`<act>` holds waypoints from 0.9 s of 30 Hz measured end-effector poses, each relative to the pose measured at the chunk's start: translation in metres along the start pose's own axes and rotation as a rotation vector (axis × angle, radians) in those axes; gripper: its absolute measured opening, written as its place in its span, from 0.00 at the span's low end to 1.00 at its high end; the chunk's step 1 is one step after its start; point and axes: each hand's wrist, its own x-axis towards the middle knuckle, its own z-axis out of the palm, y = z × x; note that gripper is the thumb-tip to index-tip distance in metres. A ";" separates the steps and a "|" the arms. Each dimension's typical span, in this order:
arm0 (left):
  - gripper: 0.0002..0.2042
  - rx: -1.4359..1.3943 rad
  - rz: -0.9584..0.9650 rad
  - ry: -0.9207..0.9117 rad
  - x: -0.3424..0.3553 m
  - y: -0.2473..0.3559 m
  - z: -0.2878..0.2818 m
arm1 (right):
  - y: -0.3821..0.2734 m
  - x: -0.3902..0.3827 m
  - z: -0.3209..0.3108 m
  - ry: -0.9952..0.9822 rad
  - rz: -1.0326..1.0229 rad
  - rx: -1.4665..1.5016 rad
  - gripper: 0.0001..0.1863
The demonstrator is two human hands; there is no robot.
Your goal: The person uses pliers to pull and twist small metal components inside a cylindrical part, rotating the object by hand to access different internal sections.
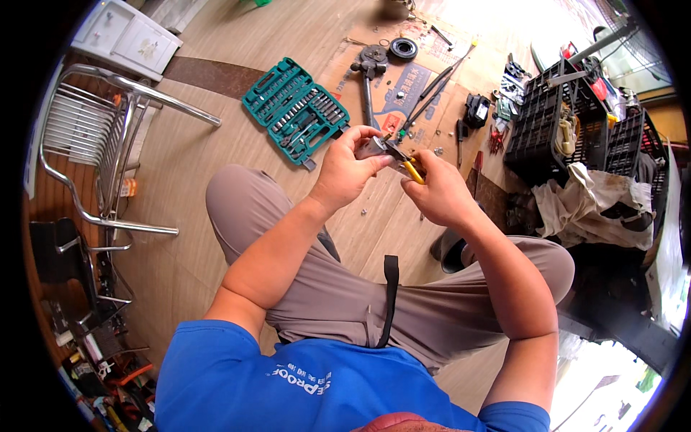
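Left hand: fingers curled around small silver-grey cylindrical part, held up above floor. Right hand: fingers closed around yellow-handled pliers, dark head at part's right end; whether it grips part, cannot tell. Beyond hands, cardboard sheet on floor, hammer lying on it. Left of cardboard, open green socket case. Right of cardboard, black crate.
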 end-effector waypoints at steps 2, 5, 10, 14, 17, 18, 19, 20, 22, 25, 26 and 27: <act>0.19 0.055 0.016 0.027 0.000 0.002 -0.002 | 0.000 0.000 0.000 0.005 0.003 -0.002 0.20; 0.18 0.117 0.047 0.040 0.000 0.003 -0.003 | 0.004 0.000 0.004 0.030 -0.003 -0.039 0.21; 0.19 0.166 0.086 0.076 0.001 0.002 -0.006 | 0.006 0.000 0.005 0.051 -0.004 -0.091 0.21; 0.17 0.163 0.114 0.128 0.004 0.003 -0.008 | 0.005 -0.002 0.007 0.084 -0.036 -0.089 0.21; 0.15 0.135 0.109 0.137 0.005 0.009 -0.010 | 0.004 -0.002 0.005 0.084 -0.037 -0.096 0.21; 0.15 0.119 0.101 0.138 0.005 0.013 -0.011 | 0.005 -0.003 0.004 0.088 -0.039 -0.099 0.21; 0.15 0.106 0.084 0.140 0.007 0.014 -0.012 | 0.005 -0.003 0.004 0.092 -0.041 -0.102 0.21; 0.15 0.091 0.083 0.136 0.007 0.016 -0.013 | 0.005 -0.003 0.004 0.092 -0.043 -0.102 0.21; 0.14 0.060 0.083 0.127 0.007 0.018 -0.014 | 0.004 -0.005 0.002 0.091 -0.046 -0.102 0.21; 0.13 0.025 0.103 0.102 0.008 0.015 -0.018 | 0.001 -0.004 0.001 0.068 -0.028 -0.077 0.21; 0.12 0.021 0.117 0.091 0.008 0.014 -0.018 | 0.001 -0.003 0.001 0.086 -0.040 -0.093 0.21; 0.12 0.017 0.131 0.081 0.008 0.013 -0.019 | 0.002 -0.003 0.001 0.103 -0.052 -0.108 0.21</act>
